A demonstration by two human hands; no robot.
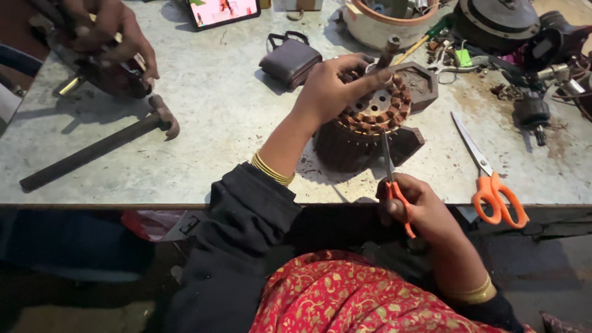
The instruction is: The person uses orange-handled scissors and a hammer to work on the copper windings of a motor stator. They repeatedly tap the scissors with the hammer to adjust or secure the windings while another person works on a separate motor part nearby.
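Orange-handled scissors (394,185), copper-brown stator (370,117)

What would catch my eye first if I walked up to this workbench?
Likely the round motor stator with copper windings at the table's middle, steadied by the left hand while the right hand works orange-handled scissors into it. A second orange pair lies right, a hammer left.

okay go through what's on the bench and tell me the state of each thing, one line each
Left hand: gripping the wound motor stator, tilted on the table.
Right hand: holding orange-handled scissors, tips at the stator.
Second scissors: lying closed.
Hammer: lying flat.
Tablet: screen lit.
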